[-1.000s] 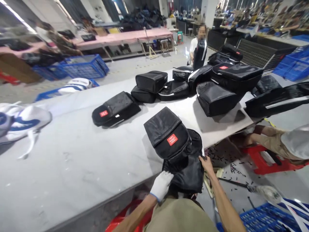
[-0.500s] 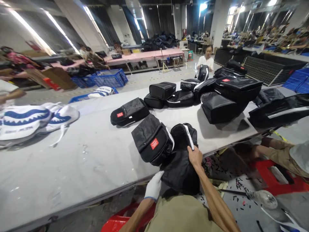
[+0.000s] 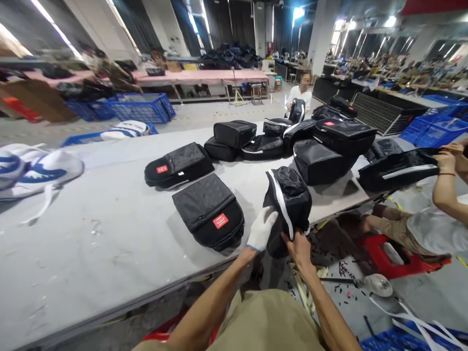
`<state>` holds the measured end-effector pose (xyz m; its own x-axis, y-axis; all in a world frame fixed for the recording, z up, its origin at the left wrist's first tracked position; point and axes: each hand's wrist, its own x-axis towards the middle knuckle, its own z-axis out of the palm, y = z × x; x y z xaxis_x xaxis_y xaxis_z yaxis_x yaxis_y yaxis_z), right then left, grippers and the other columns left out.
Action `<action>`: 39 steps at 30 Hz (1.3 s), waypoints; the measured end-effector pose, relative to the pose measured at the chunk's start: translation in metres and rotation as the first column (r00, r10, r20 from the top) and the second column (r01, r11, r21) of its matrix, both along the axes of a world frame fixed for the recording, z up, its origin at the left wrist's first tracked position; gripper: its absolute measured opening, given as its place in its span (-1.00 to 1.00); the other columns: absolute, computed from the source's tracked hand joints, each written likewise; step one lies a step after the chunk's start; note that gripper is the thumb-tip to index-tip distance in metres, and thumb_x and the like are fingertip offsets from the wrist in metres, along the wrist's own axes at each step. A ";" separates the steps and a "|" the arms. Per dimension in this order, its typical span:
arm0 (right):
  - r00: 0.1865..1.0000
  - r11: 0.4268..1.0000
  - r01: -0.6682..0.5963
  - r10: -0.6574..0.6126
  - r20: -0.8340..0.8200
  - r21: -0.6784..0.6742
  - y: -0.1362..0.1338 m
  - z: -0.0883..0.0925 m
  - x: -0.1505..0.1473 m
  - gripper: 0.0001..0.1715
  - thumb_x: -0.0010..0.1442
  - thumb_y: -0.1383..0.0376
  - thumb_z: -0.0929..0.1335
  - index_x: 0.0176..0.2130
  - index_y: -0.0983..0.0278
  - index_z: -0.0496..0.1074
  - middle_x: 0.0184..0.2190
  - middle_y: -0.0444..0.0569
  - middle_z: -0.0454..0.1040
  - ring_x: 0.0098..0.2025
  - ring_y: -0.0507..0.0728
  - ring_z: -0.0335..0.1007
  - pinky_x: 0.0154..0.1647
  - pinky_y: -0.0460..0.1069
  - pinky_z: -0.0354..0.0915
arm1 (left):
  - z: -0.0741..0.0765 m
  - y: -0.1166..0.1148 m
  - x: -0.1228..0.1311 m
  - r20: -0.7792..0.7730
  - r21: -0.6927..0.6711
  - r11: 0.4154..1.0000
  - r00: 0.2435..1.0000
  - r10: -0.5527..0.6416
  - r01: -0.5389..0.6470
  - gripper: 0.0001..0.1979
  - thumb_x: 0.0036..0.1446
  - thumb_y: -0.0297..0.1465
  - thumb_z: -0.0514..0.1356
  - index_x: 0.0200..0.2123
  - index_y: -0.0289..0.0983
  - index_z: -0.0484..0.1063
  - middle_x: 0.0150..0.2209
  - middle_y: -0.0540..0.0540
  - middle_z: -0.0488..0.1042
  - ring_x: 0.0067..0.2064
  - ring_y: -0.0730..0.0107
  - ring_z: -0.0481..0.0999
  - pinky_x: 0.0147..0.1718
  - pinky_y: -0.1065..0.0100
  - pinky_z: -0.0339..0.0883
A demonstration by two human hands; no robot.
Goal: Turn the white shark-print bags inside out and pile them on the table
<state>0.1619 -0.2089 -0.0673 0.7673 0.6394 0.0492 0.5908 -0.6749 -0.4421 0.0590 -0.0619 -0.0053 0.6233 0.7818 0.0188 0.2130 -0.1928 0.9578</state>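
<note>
A black backpack with a white stripe (image 3: pixel 288 200) stands upright at the near edge of the grey table (image 3: pixel 91 234). My left hand (image 3: pixel 261 228), in a white glove, presses against its left side with fingers curled round the fabric. My bare right hand (image 3: pixel 298 246) grips its lower edge from below. Left of it a black backpack with a red label (image 3: pixel 210 212) lies flat on the table, free of both hands.
More black bags (image 3: pixel 321 146) are piled at the table's far right, another (image 3: pixel 177 165) lies further left. White and blue bags (image 3: pixel 32 168) sit at the left. A seated person (image 3: pixel 431 219) on a red stool is at the right; another person (image 3: pixel 300 95) stands beyond the table. Blue crates (image 3: pixel 141 107) line the floor.
The red-label backpack has dropped flat onto the table to the left. Both hands rose with the striped backpack, which now stands upright at the table edge.
</note>
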 end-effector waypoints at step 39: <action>0.976 0.916 -0.198 0.151 0.158 0.349 0.006 0.093 0.026 -0.42 0.53 0.03 0.33 0.42 0.09 0.44 0.28 0.01 0.60 0.20 0.29 0.62 0.14 0.08 0.51 | -0.079 0.092 -0.112 -0.772 0.189 0.957 0.569 0.283 -0.219 -0.62 0.58 -0.22 -0.07 0.09 -0.21 0.51 0.02 -0.32 0.70 0.00 0.08 0.67 -0.19 0.30 0.27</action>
<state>0.1882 -0.2024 0.0252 0.6175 0.6829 0.3903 0.7511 -0.3647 -0.5503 -0.0532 0.0299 -0.0839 0.1987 0.9257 -0.3218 0.9226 -0.0660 0.3800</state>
